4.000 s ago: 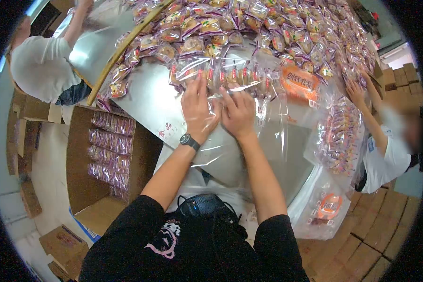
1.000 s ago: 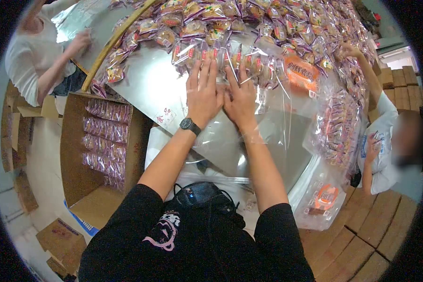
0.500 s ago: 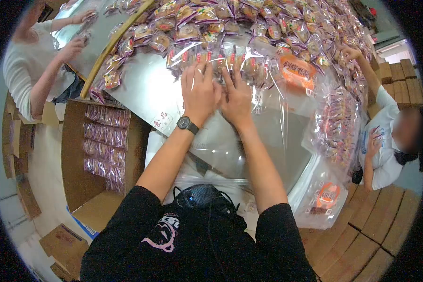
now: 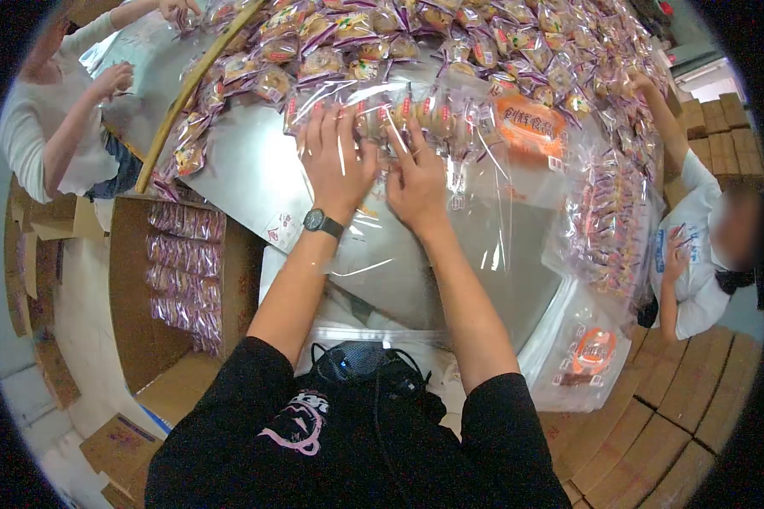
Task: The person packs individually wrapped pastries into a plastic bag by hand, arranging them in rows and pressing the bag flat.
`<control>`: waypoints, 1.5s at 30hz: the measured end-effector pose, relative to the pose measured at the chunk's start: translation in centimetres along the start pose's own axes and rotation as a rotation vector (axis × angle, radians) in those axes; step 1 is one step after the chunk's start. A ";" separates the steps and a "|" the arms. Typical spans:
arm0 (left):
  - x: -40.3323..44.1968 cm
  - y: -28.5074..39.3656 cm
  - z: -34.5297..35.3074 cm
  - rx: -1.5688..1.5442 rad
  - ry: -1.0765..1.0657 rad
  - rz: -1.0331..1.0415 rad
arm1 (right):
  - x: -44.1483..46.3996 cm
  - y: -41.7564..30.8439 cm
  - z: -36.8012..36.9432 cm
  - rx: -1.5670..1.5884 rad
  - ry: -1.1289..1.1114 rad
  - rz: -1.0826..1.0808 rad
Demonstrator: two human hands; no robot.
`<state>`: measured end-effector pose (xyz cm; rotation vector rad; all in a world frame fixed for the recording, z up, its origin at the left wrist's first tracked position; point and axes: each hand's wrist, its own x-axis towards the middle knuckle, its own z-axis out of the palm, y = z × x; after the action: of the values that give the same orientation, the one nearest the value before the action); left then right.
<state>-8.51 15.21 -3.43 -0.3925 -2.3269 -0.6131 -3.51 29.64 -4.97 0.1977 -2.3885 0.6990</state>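
A large clear plastic bag (image 4: 475, 229) with orange print lies on the metal table in front of me. A row of small wrapped pastries (image 4: 437, 114) stands side by side at its far end. My left hand (image 4: 338, 165), a dark watch on its wrist, lies with fingers stretched against the left part of the row. Close beside it, my right hand (image 4: 418, 182) touches the middle of the row, two fingers extended and the others partly folded. Glare streaks cross the fingers, so plastic seems to cover them. Neither hand grips anything.
Loose wrapped pastries (image 4: 484, 51) heap at the back, by a wooden strip (image 4: 195, 93). A filled bag (image 4: 607, 220) and flat bags (image 4: 581, 356) lie right. A cardboard box (image 4: 132, 288) holding packed rows stands left. Co-workers (image 4: 72, 119) (image 4: 696, 263) stand either side; cartons (image 4: 654, 407) are lower right.
My left hand has shifted left along the row, away from my right hand, and its fingers spread wider. My right hand moved slightly left. The left co-worker's hands have moved.
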 end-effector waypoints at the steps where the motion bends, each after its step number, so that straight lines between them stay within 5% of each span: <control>1: -0.2 -0.3 0.3 0.004 -0.010 0.000 | 0.1 0.0 -0.1 0.012 -0.002 0.002; 15: -0.8 -0.6 0.3 -0.039 -0.091 0.133 | 0.2 -0.7 -0.5 -0.186 -0.042 -0.009; 38: 0.0 0.9 1.6 -0.039 -0.038 0.177 | -1.2 0.1 0.0 0.106 0.088 0.044; 42: 0.1 1.0 1.1 -0.167 -0.139 0.133 | -0.9 0.2 -0.7 -0.165 0.249 0.125; 45: 0.0 0.8 2.0 -0.207 -0.110 0.143 | -0.7 0.8 -0.6 -0.207 0.133 0.136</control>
<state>-9.23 16.94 -4.44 -0.6978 -2.3204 -0.7821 -2.87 30.65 -5.38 -0.0963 -2.3415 0.5033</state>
